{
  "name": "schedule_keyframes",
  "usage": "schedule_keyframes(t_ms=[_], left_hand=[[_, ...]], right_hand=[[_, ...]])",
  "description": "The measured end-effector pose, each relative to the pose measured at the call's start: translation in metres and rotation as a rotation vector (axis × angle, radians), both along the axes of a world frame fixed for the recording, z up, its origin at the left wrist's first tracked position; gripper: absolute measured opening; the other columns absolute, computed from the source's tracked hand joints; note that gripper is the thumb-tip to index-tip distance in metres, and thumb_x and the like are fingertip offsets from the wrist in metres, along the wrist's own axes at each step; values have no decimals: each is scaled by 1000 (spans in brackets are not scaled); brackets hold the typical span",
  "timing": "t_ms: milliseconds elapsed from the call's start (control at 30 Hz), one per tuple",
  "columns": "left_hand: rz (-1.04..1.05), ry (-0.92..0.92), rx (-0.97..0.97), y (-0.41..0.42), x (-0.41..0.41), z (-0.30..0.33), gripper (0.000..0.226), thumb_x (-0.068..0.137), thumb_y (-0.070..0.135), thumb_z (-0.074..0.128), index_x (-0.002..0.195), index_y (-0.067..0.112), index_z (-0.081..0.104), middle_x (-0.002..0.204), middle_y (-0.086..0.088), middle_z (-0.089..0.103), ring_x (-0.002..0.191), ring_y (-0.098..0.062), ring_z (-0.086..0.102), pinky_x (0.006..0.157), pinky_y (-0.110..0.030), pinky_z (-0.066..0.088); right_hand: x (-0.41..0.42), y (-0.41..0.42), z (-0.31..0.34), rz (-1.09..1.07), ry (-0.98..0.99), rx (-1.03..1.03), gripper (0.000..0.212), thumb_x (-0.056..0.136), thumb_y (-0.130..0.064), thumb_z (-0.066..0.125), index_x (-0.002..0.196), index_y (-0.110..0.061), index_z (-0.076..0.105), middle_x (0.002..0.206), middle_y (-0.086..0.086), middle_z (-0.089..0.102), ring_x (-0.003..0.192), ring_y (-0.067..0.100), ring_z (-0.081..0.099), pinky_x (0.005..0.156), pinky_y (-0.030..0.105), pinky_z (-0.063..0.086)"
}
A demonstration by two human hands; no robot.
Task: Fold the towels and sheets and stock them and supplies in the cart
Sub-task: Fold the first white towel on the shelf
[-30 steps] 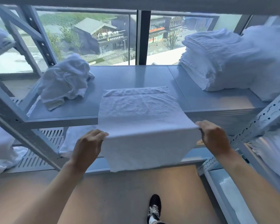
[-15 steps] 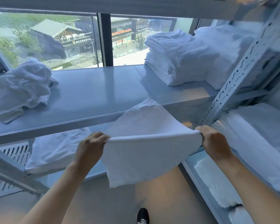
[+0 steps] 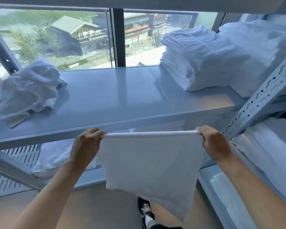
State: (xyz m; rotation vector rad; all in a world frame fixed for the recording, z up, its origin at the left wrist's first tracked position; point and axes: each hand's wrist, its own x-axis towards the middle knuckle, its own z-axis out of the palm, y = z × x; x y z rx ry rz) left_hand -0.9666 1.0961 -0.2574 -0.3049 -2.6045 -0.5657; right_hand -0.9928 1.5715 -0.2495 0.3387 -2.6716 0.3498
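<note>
Fingers (image 3: 96,132) of both hands curled tight on the white towel's (image 3: 152,164) top corners; cloth hanging below

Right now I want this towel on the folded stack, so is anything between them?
Nothing visible: the towel hangs from the left hand and right hand, bare shelf leading to the folded stack.

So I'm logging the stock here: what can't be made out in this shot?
- Lower shelf linen, head view: partly hidden by the left hand and shelf; count unclear.
- Linen at right: cut off by the frame edge.
- Towel layers: only its front face shows.
- Stack: folds too blurred to count.
- Right hand: fingertips hidden behind the towel.
</note>
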Motion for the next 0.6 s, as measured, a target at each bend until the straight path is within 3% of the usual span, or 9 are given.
schedule_keyframes(t_ms=[167,400,600], left_hand=[[106,4,-14,-24,-48,0,28,81,-11,75,97,12,77,94,-1,73,85,-31,69,62,-41,59],[217,-79,-56,-47,-126,-12,53,65,-31,58,96,7,75,92,-6,70,87,-34,65,63,-41,56],[362,-152,-72,-59,-176,-31,33,76,-20,62,89,8,73,83,-7,67,79,-36,63,57,-40,51]], right_hand=[[-91,-28,-9,74,-47,-13,37,72,19,67,98,-6,74,90,12,73,81,36,71,68,40,56],[-224,-61,-16,124,-98,23,37,73,18,61,98,-8,71,86,14,67,76,40,67,61,44,56],[-296,-81,-31,163,-182,61,28,75,16,56,88,-7,65,81,13,63,75,40,63,61,40,49]])
